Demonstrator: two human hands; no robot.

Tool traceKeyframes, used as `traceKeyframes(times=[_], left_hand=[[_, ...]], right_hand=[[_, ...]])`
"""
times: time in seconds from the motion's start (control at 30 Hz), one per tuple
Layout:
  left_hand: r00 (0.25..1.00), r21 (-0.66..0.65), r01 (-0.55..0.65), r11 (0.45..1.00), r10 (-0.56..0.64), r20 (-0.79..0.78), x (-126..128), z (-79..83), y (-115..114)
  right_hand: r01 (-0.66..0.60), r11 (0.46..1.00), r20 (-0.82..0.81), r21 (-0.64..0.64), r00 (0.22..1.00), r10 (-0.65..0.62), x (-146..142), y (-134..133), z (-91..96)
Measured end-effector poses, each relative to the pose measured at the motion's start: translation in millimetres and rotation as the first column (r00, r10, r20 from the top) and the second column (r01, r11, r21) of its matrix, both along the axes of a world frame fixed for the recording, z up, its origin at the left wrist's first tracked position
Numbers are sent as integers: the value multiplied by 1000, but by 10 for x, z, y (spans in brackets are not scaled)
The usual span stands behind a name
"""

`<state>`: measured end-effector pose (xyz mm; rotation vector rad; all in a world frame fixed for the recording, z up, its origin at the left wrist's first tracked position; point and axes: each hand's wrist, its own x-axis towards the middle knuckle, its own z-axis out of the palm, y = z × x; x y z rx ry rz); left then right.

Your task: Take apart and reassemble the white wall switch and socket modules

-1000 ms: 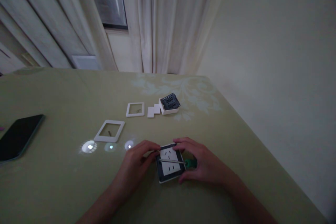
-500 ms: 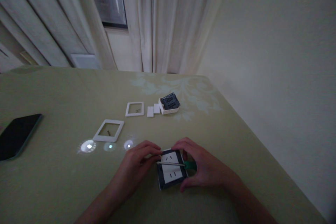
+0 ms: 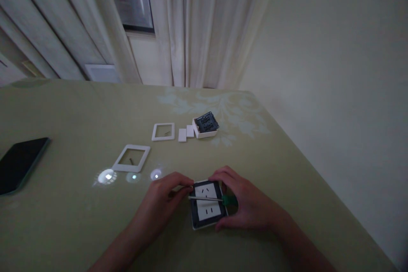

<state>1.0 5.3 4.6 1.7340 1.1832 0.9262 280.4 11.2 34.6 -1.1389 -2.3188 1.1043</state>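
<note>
A wall socket [image 3: 208, 211] with a white face and dark surround lies at the near middle of the table. My right hand [image 3: 247, 199] curls round its right side, fingers at the far edge and thumb at the near one. In that same hand is a screwdriver [image 3: 207, 198]; its green handle sits in the palm, and the metal shaft crosses the socket face leftward. My left hand [image 3: 168, 193] has thumb and fingertips pinched together at the socket's upper left edge. Whatever is between those fingertips is too small to make out.
Farther back, a white box [image 3: 205, 134] bears a dark socket part [image 3: 207, 122]. Beside it lie two small white plates [image 3: 182, 135]. Two white frames [image 3: 131, 167] surround small screws [image 3: 131, 161]. A dark tablet or phone [image 3: 22, 163] is at left; a wall [image 3: 334, 93] borders the right.
My left fingertips have shifted slightly left and keep their pinch at the socket edge. The screwdriver has moved a little left with my right hand; the socket stays almost in place.
</note>
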Motion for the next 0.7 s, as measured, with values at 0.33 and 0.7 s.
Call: traceKeyframes(times=[0.33, 0.7], left_hand=[[999, 51, 29, 998, -27, -32, -13, 4, 18], [998, 249, 20, 968, -5, -62, -44, 89, 61]], right_hand=[[-2, 1000, -13, -15, 1000, 2, -2, 4, 12], [-5, 999, -95, -35, 996, 1, 50, 2, -34]])
